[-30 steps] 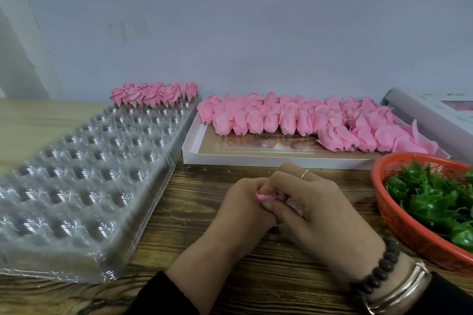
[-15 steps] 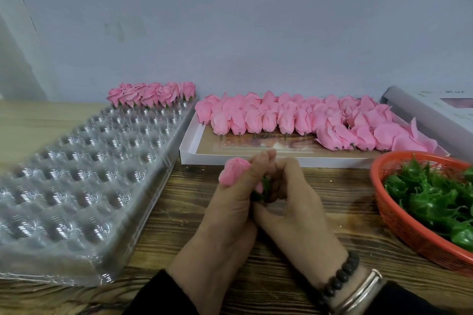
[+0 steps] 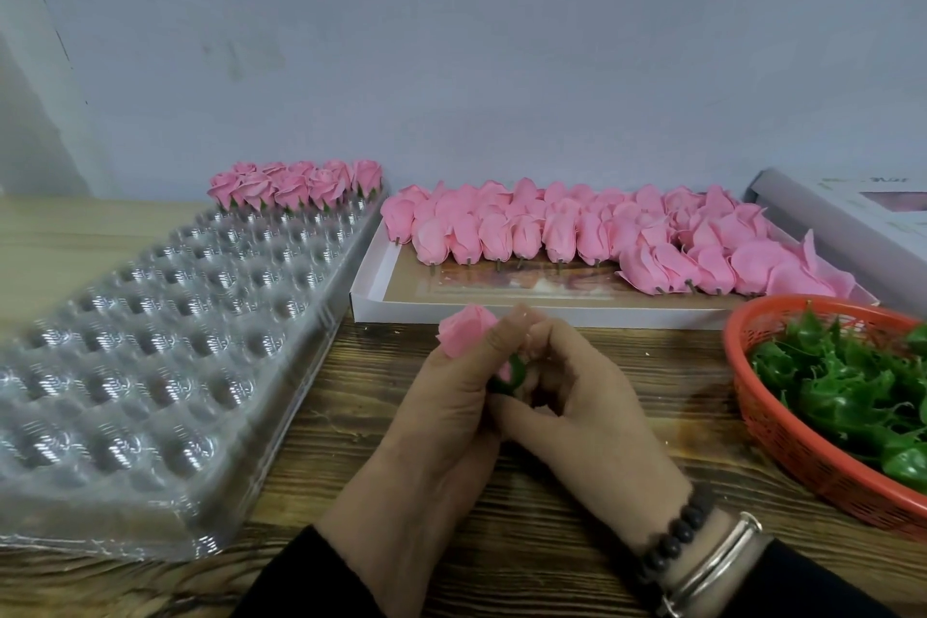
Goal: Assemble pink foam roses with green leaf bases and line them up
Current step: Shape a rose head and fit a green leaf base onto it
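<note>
Near the middle of the counter (image 3: 577, 562), just in front of the white box, the foam rose (image 3: 464, 335) is held above the wood with a green leaf base (image 3: 512, 374) at its lower end. The left hand (image 3: 446, 422) grasps the bloom, its fingers (image 3: 481, 346) wrapped along the petals; the right hand (image 3: 582, 412) pinches the leaf base, fingers curled in tight. The step looks like seating the base on the rose's stem. To do it well, hold the soft foam lightly so the petals do not crush, keep the stem in line with the hole in the base, and push the base up until its leaves cup the bloom evenly; how far it is seated cannot be told, since the fingers hide the joint.

The white box (image 3: 371, 301), toward the back edge, holds rows of bare pink roses (image 3: 562, 231) lying with stems toward the front. At the right edge, the orange basket (image 3: 802, 462) holds a heap of green leaf bases (image 3: 847, 391). Along the left side, the clear blister tray (image 3: 150, 366) carries finished roses (image 3: 296, 183) lined up in its far pockets; the nearer pockets hold nothing
</note>
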